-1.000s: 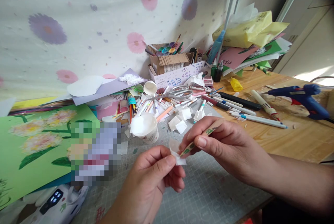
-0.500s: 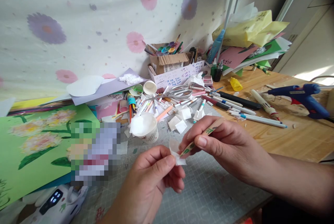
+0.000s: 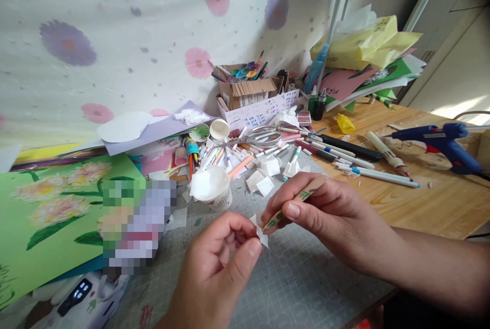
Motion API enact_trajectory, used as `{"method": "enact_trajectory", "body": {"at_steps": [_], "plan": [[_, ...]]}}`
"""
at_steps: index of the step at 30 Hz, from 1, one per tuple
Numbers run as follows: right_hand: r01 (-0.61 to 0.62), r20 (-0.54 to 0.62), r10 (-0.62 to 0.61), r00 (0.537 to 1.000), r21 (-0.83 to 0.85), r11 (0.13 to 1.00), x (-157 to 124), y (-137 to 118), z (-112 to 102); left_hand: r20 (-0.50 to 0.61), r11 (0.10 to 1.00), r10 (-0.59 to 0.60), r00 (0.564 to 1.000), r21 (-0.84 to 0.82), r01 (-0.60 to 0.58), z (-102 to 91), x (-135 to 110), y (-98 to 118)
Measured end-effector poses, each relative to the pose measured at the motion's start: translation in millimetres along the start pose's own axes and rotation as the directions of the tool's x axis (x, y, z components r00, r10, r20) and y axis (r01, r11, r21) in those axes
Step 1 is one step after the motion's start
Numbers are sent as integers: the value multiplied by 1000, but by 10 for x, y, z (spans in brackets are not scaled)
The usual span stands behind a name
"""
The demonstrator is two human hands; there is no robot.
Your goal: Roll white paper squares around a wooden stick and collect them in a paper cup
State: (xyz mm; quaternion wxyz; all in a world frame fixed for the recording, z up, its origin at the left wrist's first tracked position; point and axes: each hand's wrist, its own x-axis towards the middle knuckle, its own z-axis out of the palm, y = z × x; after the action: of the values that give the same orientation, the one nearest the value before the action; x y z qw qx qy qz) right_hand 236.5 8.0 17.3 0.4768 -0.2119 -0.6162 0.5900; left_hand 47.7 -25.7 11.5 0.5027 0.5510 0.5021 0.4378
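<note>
one stick (image 3: 305, 194), one paper piece (image 3: 263, 238)

Daylight, perhaps from right; glare near that edge; top-right corner black; mat (image 3: 306, 290) shaded below my right hand (image 3: 325, 211); pixelated patch (image 3: 140, 229) left.

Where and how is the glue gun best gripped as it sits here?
Probably around the middle of its blue handle, from the near right side. The handle slants down to the right in the picture, while the nozzle of the glue gun points left, so this keeps the fingers behind the red trigger and off the tip.
</note>
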Motion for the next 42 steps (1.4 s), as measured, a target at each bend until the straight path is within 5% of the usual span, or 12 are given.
{"method": "enact_trajectory", "body": {"at_steps": [7,17,21,26,32,34,37,39,42], "plan": [[117,32,-113,993,-251,961,-12,-25,33,-37,994,-40,999,101,43,-2,23,13],[27,-102,-13,995,130,991,58,91,-153,-285,999,-53,957,-10,52,-243,169,52],[18,-138,1,990,139,990,56,94,-209,-433,1000,-1,901,27,14,-467,325,105],[17,-154,7,988,152,988,39,85,-239,-473,985,27,881,162,57,-611,489,48],[0,-96,19,995,195,981,29,88,-194,-531,935,279,800,339,-101,-448,313,33],[-5,-60,18,998,218,976,17,76,-147,-426,889,393,815,402,-218,-300,170,36],[-28,-3,30,1000,238,971,-8,42,-65,-163,931,319,934,236,-277,-98,8,14],[-44,39,36,999,242,969,-21,16,-20,25,984,174,984,23,-174,-29,-23,-5],[-58,78,42,996,225,973,-19,-14,14,260,969,-12,965,-234,75,-28,11,-23]]}}
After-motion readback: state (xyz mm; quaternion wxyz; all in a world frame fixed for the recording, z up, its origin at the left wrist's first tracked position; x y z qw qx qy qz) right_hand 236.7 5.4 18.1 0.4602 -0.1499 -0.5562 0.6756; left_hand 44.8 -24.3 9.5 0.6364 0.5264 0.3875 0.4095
